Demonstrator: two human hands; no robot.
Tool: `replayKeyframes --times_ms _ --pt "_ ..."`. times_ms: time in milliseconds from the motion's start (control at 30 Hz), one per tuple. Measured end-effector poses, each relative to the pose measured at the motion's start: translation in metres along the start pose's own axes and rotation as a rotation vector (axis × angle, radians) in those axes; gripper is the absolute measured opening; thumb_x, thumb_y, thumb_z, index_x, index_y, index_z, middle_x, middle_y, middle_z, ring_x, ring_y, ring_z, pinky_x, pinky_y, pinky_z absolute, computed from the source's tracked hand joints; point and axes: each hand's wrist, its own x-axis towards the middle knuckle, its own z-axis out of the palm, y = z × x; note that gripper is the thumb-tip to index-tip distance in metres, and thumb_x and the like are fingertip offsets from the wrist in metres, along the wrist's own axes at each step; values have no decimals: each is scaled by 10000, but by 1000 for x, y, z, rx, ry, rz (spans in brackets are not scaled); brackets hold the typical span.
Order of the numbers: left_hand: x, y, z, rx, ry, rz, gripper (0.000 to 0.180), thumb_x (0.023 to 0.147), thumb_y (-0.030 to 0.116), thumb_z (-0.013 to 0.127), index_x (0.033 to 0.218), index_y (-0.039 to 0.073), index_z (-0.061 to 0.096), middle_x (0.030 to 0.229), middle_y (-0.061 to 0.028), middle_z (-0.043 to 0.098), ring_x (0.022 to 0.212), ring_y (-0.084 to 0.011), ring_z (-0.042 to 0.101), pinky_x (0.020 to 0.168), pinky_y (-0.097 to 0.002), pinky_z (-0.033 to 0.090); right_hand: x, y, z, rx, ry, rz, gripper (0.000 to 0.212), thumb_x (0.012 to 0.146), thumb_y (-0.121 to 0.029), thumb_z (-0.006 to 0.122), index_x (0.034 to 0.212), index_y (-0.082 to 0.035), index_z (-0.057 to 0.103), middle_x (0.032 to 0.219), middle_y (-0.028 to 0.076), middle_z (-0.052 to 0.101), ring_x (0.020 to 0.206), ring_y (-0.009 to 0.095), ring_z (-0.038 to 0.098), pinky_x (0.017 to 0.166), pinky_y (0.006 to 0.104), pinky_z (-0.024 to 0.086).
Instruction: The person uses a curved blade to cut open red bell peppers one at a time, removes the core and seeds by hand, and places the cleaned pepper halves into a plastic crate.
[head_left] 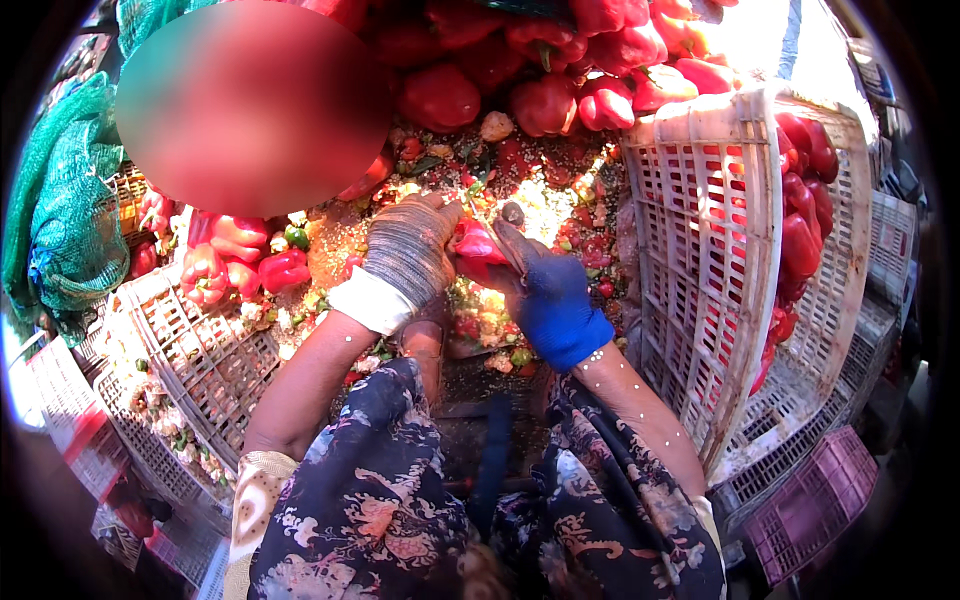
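Clock directions run from the middle of the view. At ten o'clock, by the left rim, hangs a green net sack [80, 210]. A pale plastic crate [205, 335] leans at nine o'clock, with a cluster of loose peppers [240, 240] by its upper edge. The left hand [412, 245], in a grey striped glove, is just off centre at eleven o'clock, its fingers curled against the left side of a red pepper [478, 243]. This pepper sits between the two hands, at twelve o'clock, above a litter of scraps and seeds [495, 330]. Beyond, at half past twelve, rises a pepper heap [545, 105]. The right hand [560, 305], gloved in blue, is at three o'clock, fingers closed on the pepper's right side. A tall crate [705, 200] tilts at half past two, holding more peppers [800, 225]. A pink crate [815, 505] lies at four o'clock.
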Motion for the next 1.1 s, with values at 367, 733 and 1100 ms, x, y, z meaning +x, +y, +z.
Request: replayKeyframes --times_ms 367,733,1100 --pt "-27 -76 -13 -176 358 -250 226 795 130 762 985 29 695 923 -121 686 845 -238 669 778 -325 521 -33 -22 -85 182 360 98 455 855 -123 712 1280 -42 569 932 182 689 769 296 709 674 353 546" --pt "-298 -273 -117 -344 691 -754 305 947 89 634 1227 -25 589 1164 -118 641 1060 -169 589 938 -285 476 -218 91 -303 -41 916 776 395 920 -191 672 1276 -49 579 849 162 713 548 153 648 490 326 518" --pt "-397 -175 -195 640 470 -934 312 824 170 701 1130 114 677 926 -167 643 893 -350 616 805 -448 489 -264 180 -309 -29 820 823 490 977 -216 577 1439 -92 470 1217 74 650 598 75 557 438 218 373"
